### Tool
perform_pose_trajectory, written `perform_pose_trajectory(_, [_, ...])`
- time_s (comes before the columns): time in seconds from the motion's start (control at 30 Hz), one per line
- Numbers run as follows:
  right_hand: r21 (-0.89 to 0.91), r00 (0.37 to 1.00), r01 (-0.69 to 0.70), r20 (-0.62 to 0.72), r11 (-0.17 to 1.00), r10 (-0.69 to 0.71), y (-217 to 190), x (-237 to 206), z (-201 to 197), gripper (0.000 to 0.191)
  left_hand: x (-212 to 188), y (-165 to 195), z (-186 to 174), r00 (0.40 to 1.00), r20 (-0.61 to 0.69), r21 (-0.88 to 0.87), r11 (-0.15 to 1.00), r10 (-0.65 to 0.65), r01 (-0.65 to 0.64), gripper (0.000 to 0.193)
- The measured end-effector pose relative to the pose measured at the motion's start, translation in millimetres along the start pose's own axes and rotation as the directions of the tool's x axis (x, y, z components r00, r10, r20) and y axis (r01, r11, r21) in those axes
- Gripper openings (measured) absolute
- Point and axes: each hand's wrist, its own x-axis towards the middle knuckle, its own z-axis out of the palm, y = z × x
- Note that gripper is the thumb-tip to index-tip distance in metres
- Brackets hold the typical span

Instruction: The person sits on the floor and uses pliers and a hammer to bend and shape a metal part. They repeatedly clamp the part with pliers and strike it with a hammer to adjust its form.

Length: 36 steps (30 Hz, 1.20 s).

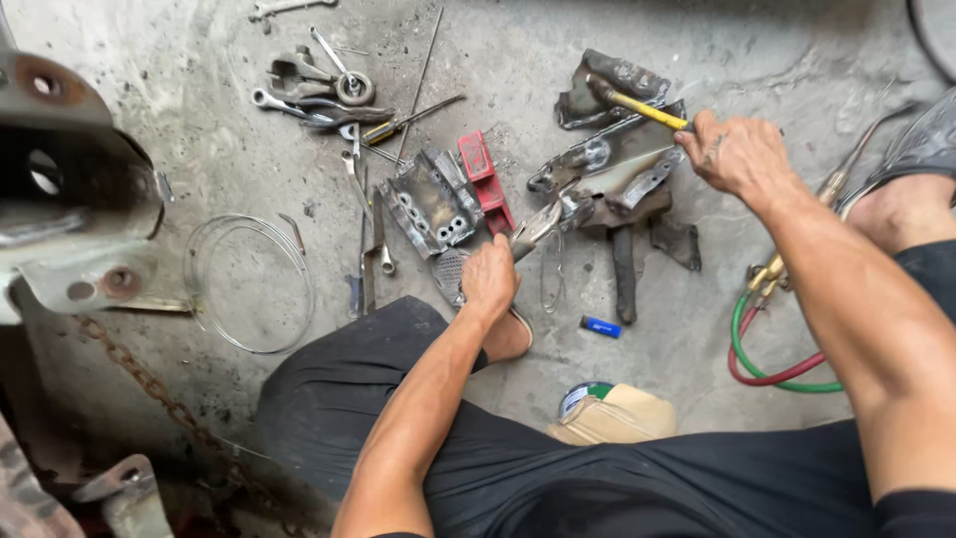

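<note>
My left hand [489,278] grips pliers [538,227] whose jaws clamp the edge of a bent grey metal bracket [607,169] lying on the concrete floor. My right hand [739,154] holds a hammer by its yellow handle [649,111]; the dark hammer head [600,88] rests over another scorched metal piece [617,80] at the back of the pile. Dark flat metal strips [625,271] lie under the bracket.
Wrenches and a screwdriver [329,100] lie scattered at the far left, next to a grey perforated metal block [430,204] and a red part [485,179]. A wire loop [249,284], a blue lighter [600,327], red and green hoses [767,364], a torch [797,249], a rusty chain [149,384].
</note>
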Motion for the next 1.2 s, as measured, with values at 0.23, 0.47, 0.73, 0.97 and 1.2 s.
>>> perform_pose_trajectory(0.23, [0.279,0.979,-0.041,-0.178,0.96,0.094,5.8,-29.7,-16.6,0.041,-10.3,-6.4,14.2,1.0,0.026,-0.037,0.999,-0.012,0.013,0.035])
perform_pose_trajectory(0.47, [0.175,0.971,-0.239,0.028,0.955,0.238,5.2,-3.6,-10.5,0.041,-5.6,2.9,20.3,0.997,-0.072,-0.039,0.999,-0.032,0.029,0.035])
perform_pose_trajectory(0.73, [0.529,0.907,-0.4,0.111,0.749,0.406,17.6,-29.6,-24.6,0.042,-14.7,11.7,10.3,0.979,-0.068,-0.196,0.965,-0.191,0.174,0.025])
perform_pose_trajectory(0.97, [0.641,0.94,-0.079,-0.207,0.764,0.27,-22.4,-41.9,-30.5,0.036,-2.5,22.9,6.8,0.962,-0.073,-0.299,0.926,-0.264,0.231,0.034])
perform_pose_trajectory(1.2, [0.512,0.919,-0.079,-0.295,0.855,0.262,-53.0,0.4,0.8,0.033,4.2,13.1,35.8,0.998,-0.017,-0.243,0.969,-0.058,0.052,0.045])
